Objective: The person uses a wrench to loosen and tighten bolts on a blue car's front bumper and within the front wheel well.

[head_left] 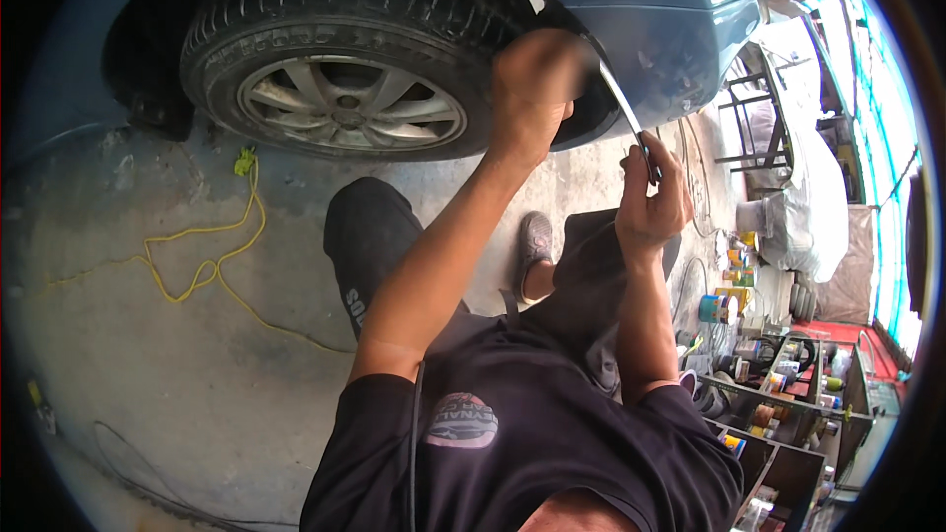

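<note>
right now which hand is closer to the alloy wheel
Left. The left hand is raised at the wheel arch, right beside the tyre around the alloy wheel. The right hand is further off to the right, gripping a slim tool below the blue bodywork.

bright daylight from the right, dark bent rim, slight blur.

left hand (537, 89) is motion-blurred, tool (625, 113) tip hidden behind it. shelf (778, 384) stuff too small to ID, car (650, 30) cut off up top
</note>
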Motion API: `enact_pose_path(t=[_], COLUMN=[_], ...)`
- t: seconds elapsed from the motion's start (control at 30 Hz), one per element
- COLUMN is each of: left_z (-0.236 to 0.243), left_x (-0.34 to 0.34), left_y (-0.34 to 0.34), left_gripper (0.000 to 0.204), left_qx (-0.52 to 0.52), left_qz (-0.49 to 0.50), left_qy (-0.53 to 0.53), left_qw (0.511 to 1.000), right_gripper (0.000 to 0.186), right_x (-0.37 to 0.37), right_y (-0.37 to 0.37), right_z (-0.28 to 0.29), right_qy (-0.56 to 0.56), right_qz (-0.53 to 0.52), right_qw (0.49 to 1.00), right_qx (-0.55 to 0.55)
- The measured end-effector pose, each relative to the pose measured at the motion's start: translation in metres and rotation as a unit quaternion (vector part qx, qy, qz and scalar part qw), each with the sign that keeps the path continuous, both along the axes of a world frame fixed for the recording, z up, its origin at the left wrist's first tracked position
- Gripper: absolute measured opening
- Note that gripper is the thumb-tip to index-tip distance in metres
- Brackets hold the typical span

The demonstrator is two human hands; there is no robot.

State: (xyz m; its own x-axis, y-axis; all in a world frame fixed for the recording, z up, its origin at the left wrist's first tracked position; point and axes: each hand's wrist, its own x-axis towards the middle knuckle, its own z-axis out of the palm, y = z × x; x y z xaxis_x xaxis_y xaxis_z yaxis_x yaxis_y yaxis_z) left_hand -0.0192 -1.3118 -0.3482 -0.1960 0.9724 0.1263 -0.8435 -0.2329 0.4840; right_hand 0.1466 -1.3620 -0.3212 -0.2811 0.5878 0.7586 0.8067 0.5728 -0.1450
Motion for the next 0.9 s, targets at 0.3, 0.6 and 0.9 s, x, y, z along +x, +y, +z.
enact_pose_path(t=[0.3,0.6,0.9], left_z=[-0.001,-0.006,0.004], left_x=[0.004,0.005,-0.014], left_y=[0.004,-0.021,0.002], left_gripper=[0.010,0.023,0.023], left_qx=[0.014,0.034,0.028], left_qz=[0.096,0.254,0.370], left_qy=[0.075,0.248,0.204], left_qw=[0.992,0.934,0.906], right_gripper=[0.021,0.019,0.025], right_x=[-0.001,-0.038,-0.137], right_y=[0.019,-0.029,0.012], right_z=[-0.011,0.032,0.060], right_qy=[-0.011,-0.061,-0.076], right_qz=[0.002,0.097,0.224], right_qw=[0.999,0.993,0.963], right_qx=[-0.036,0.043,0.133])
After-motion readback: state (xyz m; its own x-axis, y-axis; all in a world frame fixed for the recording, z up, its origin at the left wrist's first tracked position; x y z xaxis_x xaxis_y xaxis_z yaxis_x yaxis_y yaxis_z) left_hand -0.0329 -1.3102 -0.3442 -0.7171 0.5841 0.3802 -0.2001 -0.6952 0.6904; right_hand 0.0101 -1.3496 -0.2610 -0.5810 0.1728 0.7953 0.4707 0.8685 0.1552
